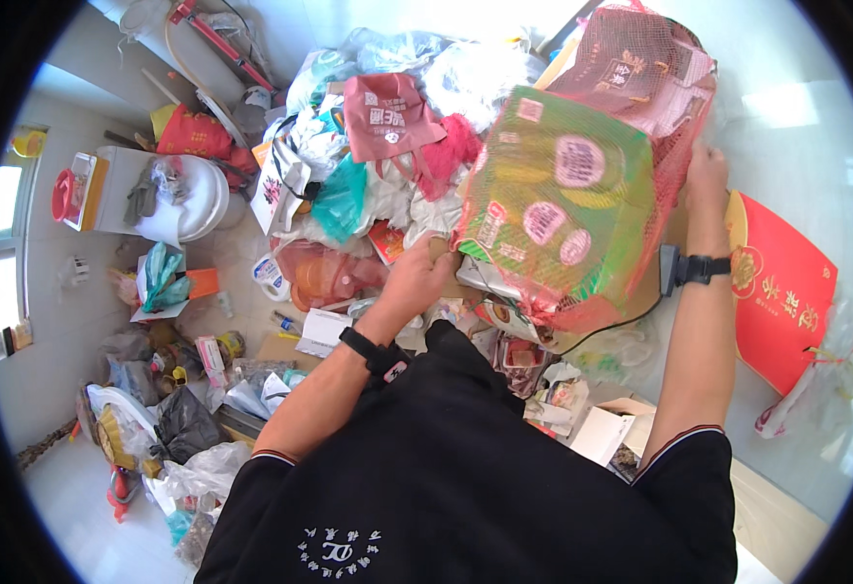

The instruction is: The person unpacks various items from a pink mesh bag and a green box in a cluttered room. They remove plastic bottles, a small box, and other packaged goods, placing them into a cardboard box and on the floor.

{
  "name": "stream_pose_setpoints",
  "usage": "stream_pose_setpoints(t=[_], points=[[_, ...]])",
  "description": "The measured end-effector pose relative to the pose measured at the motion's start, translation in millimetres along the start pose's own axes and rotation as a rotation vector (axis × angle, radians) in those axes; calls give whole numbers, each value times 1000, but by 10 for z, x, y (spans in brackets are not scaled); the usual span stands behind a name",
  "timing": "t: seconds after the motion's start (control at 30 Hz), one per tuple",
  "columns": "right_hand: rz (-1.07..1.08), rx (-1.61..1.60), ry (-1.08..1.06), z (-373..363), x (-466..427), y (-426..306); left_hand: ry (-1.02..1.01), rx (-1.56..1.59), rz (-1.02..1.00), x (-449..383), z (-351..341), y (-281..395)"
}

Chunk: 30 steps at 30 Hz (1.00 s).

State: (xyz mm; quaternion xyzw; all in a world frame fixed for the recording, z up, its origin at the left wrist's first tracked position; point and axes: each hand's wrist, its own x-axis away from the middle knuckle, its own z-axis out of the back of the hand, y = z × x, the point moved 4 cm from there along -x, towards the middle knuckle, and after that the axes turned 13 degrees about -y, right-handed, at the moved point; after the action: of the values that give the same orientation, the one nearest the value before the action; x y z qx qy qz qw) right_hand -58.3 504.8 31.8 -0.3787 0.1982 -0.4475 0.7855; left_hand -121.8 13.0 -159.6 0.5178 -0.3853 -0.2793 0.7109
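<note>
A large red mesh bag (671, 171) is raised in front of me. Inside it are a green printed carton (485, 175) and a dark red paper bag (620, 69), both seen through the netting. My left hand (419, 274) has its fingers curled at the lower left corner of the mesh, beside a bit of brown cardboard. On the bag's right side, my right hand (706, 174) grips the netting, its fingertips partly hidden. A black cord (609, 330) runs from the device on my right wrist past the bag's lower edge.
Behind the bag rises a heap with a dusty-red fabric bag (390, 117) and white plastic bags (474, 77). A toilet (200, 193) stands left. Clutter covers the floor, including a black plastic bag (189, 423). A red gift bag (784, 292) lies right, near an opened white box (601, 434).
</note>
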Motion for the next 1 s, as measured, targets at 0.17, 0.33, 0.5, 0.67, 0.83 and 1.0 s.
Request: stream_pose_setpoints(t=[0.17,0.33,0.5,0.67,0.83,1.0], points=[[523,681,37,-266,1136,-715,43,-140,-127,-82,-36,500],[890,643,-622,-955,2811,-845,-58,-112,-122,-23,-37,785],[799,635,-483,-696,2680,-716,-89,-171,-168,84,38,1107],[602,626,-297,-421,2284,-744,-159,-338,-290,302,-67,1449],[625,634,-314,-371,2140,-752,-199,-400,-340,323,37,1605],[624,587,-284,-61,2315,-894,-282,-17,-126,81,145,1539]])
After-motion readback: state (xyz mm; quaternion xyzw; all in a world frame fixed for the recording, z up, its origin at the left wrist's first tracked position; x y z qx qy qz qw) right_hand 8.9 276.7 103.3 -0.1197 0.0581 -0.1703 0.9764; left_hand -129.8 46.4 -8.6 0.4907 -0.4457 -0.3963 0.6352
